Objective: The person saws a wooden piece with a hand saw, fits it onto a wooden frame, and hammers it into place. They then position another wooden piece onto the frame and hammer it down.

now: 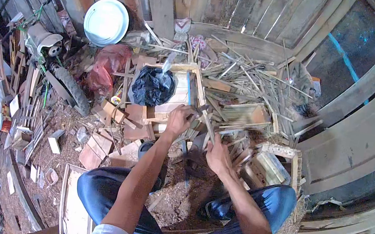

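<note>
My right hand [218,156] is closed around the pale handle of a hammer [208,127], whose dark head points away from me. Just left of the hammer head is my left hand [181,120], its fingers pinched together at the near right corner of a wooden box [197,82]. Whatever is between those fingers is too small to make out. Inside the box lies a black plastic bag [152,86], and a blue strip [188,89] runs along its right side. Both hands are above the space in front of my bent knees.
Thin wood sticks [248,80] are heaped behind the box. Two more wooden frames [247,114] [270,168] lie to the right. A motorbike [66,84] and a white round basin [106,22] stand at the left. A pale wooden panel [76,205] lies beside my left knee.
</note>
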Tool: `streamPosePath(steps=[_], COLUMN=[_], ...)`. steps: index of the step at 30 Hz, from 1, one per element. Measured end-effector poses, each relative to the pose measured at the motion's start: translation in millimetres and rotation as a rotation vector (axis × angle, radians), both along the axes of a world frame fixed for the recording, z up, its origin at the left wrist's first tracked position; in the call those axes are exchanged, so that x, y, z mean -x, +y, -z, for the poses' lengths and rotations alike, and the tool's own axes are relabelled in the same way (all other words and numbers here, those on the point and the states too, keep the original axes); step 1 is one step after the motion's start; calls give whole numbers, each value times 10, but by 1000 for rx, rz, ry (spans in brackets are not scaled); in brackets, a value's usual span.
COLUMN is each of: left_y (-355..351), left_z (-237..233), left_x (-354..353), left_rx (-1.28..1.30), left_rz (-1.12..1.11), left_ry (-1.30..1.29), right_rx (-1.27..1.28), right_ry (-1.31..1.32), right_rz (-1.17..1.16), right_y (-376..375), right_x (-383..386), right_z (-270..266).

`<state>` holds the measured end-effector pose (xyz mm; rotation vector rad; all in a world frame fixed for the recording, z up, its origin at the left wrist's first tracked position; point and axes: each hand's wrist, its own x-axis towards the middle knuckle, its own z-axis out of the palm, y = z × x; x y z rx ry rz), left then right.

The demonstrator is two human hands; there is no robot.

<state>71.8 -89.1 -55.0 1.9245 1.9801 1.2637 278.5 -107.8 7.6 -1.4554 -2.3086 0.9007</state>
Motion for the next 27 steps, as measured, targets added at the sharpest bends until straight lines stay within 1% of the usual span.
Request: streamPosePath(steps=[3,4,7,8,11,12,13,15,17,19,20,21,23,24,25,27], left_y=[-1,-4,-39,-32,-1,0,-17,-50,-42,-30,-25,-35,-20,-17,-27,-32], left_z=[47,13,-29,-15,-8,-5,-30,-66,-85,-99,-94,-76,-31,-44,-64,-64], left_x=[9,-1,-32,-29,8,-4,-26,-26,-41,-48,-37,-38,-24,-15,-20,-30], left_rx=[-15,-15,29,23,0,3,9,50,24,-8,11,35,39,49,58,36], left_rz=[-4,-13,-39,-42,-24,-23,-21,-35,-42,-22,-17,-15,-34,-35,-36,-26], left_ry=[-21,-12,-4,2,16,3,-12,1,20,0,-15,-35,-37,-26,-13,-22], right_rx=[7,-58,-12,19,-34,2,8,-73,-58,-8,18,18,-62,-104,-98,16], right_ry=[80,105,128,-14,19,14,8,169,161,0,-7,-7,117,196,192,-36], right_rz=[27,44,86,13,-5,43,40,123,135,8,12,9,78,66,66,1], right_y=[5,-12,-53,-17,26,5,-17,-68,-62,-13,23,24,-15,-42,-54,-28], right_x=[25,41,36,6,-9,16,26,41,6,5,-4,18,36,29,17,10], right_z=[-197,-227,10,144,183,-15,-111,-188,121,152,173,58,-102,-100,-55,71])
